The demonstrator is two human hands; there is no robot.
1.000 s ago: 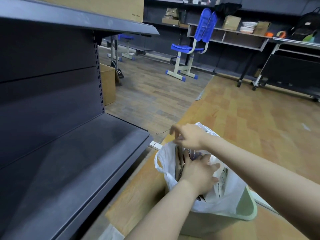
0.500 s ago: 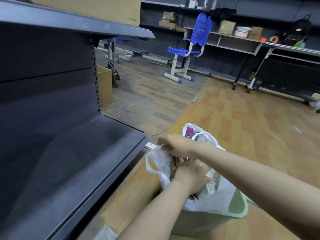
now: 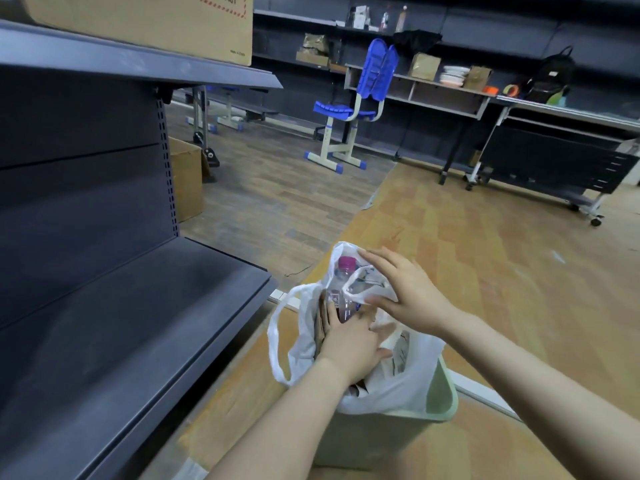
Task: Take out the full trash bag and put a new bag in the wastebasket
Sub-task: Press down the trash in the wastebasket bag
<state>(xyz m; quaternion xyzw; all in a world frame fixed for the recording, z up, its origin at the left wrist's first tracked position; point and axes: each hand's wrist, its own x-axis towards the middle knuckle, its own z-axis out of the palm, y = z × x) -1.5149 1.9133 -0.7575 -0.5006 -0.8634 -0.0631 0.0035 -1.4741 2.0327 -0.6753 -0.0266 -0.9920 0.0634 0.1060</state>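
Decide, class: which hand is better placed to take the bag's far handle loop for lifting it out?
The right hand, probably. Its open fingers already lie against the far handle loop of the trash bag, while the left hand is pressed down among the contents beside the bottle.

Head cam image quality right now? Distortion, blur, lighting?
Head view: wide-angle bend curves the shelf edges and far desks; dim, bluish light at the back, warmer on the floor near the bag; right hand and left hand slightly soft, bottle label unreadable; no strong glare.
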